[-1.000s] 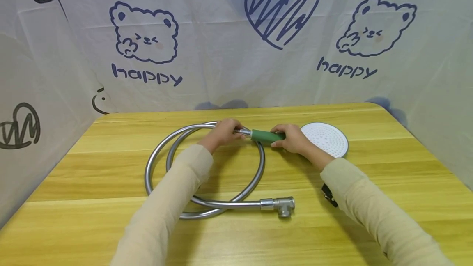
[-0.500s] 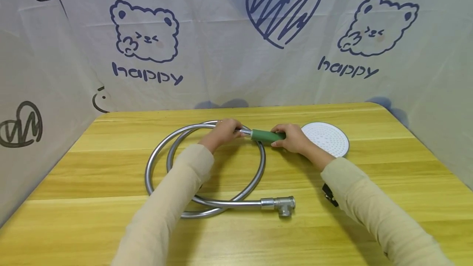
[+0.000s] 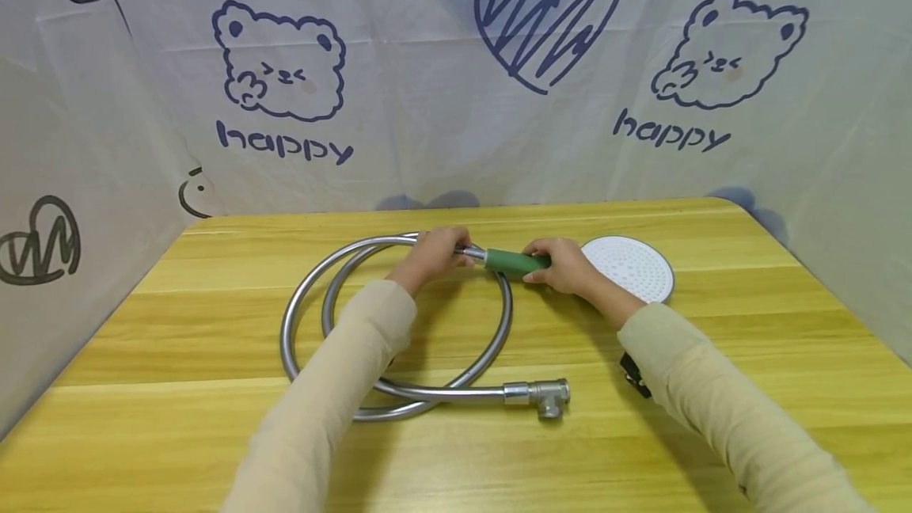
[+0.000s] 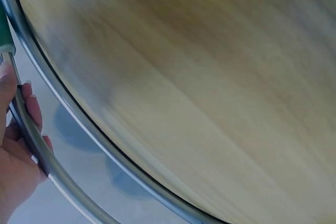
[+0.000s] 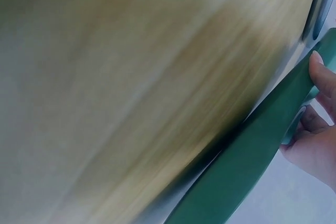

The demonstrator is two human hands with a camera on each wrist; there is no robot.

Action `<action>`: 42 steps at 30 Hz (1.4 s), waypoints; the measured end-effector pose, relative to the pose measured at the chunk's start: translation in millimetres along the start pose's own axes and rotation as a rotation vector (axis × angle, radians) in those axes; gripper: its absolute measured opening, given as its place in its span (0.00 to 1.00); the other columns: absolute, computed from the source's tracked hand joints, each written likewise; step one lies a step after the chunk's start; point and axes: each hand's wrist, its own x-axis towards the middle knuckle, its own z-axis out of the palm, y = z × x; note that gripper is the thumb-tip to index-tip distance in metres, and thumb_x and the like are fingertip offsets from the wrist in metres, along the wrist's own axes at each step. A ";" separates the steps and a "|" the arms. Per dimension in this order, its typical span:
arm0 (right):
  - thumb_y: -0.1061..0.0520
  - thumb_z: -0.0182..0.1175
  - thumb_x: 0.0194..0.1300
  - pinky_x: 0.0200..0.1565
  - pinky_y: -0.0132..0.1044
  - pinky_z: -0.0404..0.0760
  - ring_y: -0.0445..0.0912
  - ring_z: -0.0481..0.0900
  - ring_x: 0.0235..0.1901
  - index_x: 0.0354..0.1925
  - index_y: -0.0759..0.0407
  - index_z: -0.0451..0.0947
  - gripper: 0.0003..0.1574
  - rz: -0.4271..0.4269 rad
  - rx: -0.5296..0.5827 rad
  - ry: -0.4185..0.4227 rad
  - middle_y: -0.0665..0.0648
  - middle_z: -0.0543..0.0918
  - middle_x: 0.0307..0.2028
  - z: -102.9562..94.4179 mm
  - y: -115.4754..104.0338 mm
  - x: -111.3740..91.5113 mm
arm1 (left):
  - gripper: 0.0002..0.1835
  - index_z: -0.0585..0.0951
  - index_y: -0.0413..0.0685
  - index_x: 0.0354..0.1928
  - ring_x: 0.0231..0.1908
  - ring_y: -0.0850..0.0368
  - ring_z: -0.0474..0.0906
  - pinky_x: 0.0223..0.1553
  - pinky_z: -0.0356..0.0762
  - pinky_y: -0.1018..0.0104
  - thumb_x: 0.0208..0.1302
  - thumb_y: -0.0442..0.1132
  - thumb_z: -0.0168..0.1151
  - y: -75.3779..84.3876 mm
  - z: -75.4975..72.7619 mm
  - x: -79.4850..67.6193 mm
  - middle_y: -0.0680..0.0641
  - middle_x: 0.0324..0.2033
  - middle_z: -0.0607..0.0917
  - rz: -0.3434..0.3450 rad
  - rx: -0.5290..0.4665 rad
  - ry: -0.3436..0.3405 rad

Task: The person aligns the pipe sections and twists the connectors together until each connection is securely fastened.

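Observation:
A hand shower with a round white spray face and a green handle lies toward the back right of the table. My right hand grips that handle, fingers on one side and thumb on the other; the right wrist view shows the green handle running diagonally past the hand. Just left of the handle's end, my left hand holds the metal end of a silver shower hose, in line with the handle. In the left wrist view, fingers curl around the hose below the green handle.
The hose lies coiled in loops on the wooden table. At its other end, a silver angle valve is attached near the front. A small black object sits by the right sleeve. A printed white cloth hangs behind the table.
My left forearm has shifted slightly to the right, and the outer hose loop has moved a little with it. The right hand and the shower handle stay in place.

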 end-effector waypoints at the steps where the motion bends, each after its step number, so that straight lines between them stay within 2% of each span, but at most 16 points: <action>1: 0.59 0.65 0.56 0.47 0.48 0.76 0.59 0.77 0.46 0.51 0.66 0.76 0.24 0.000 0.000 0.001 0.70 0.79 0.48 0.0 0.1 0.2 | 0.12 0.78 0.46 0.42 0.42 0.51 0.77 0.49 0.63 0.54 0.60 0.44 0.62 0.4 0.0 -0.2 0.48 0.40 0.84 0.000 -0.001 0.005; 7: 0.59 0.66 0.56 0.47 0.48 0.76 0.59 0.78 0.46 0.51 0.66 0.76 0.24 -0.006 -0.004 0.004 0.70 0.80 0.48 -0.5 -0.9 0.1 | 0.11 0.78 0.46 0.41 0.43 0.52 0.77 0.50 0.63 0.52 0.58 0.42 0.64 1.4 2.1 1.0 0.48 0.40 0.84 -0.009 -0.002 0.031; 11: 0.59 0.66 0.56 0.47 0.48 0.76 0.59 0.78 0.46 0.51 0.66 0.76 0.24 -0.003 -0.009 -0.004 0.70 0.80 0.48 -1.6 -1.1 -0.4 | 0.13 0.78 0.45 0.44 0.45 0.51 0.77 0.52 0.63 0.52 0.58 0.42 0.64 0.8 2.8 1.7 0.47 0.42 0.84 -0.009 -0.013 0.026; 16: 0.59 0.65 0.57 0.47 0.48 0.76 0.59 0.77 0.46 0.52 0.66 0.75 0.24 -0.003 -0.010 -0.017 0.71 0.79 0.48 -3.3 -1.0 -0.9 | 0.17 0.79 0.42 0.49 0.46 0.50 0.78 0.52 0.65 0.51 0.59 0.42 0.63 -0.5 0.2 1.5 0.45 0.44 0.84 0.039 0.012 0.000; 23: 0.59 0.64 0.58 0.47 0.48 0.76 0.59 0.77 0.46 0.52 0.66 0.75 0.24 -0.011 -0.020 -0.024 0.70 0.79 0.48 -3.9 -0.9 -0.8 | 0.15 0.82 0.42 0.45 0.39 0.51 0.78 0.44 0.68 0.57 0.65 0.44 0.56 -1.8 -2.8 1.0 0.45 0.40 0.86 0.091 0.064 -0.034; 30: 0.59 0.65 0.57 0.46 0.48 0.76 0.59 0.78 0.46 0.52 0.66 0.76 0.24 -0.020 -0.035 -0.021 0.69 0.80 0.48 -3.6 -1.1 -0.6 | 0.14 0.82 0.42 0.44 0.43 0.49 0.78 0.48 0.67 0.55 0.66 0.44 0.55 -0.8 -2.1 1.4 0.45 0.41 0.85 0.049 0.066 -0.039; 34: 0.59 0.65 0.57 0.46 0.48 0.76 0.59 0.78 0.46 0.52 0.66 0.75 0.24 -0.017 -0.042 -0.021 0.70 0.80 0.48 -3.6 -0.8 -0.7 | 0.14 0.81 0.43 0.44 0.41 0.50 0.78 0.47 0.65 0.56 0.65 0.45 0.57 -0.2 -1.2 1.4 0.46 0.40 0.85 0.017 0.047 -0.035; 42: 0.59 0.65 0.57 0.47 0.48 0.76 0.59 0.78 0.46 0.52 0.66 0.75 0.24 -0.012 -0.037 -0.019 0.70 0.80 0.48 -2.4 -0.8 -0.6 | 0.11 0.76 0.45 0.41 0.43 0.49 0.77 0.50 0.62 0.53 0.60 0.41 0.62 -0.3 2.3 0.7 0.46 0.40 0.84 0.017 0.013 0.002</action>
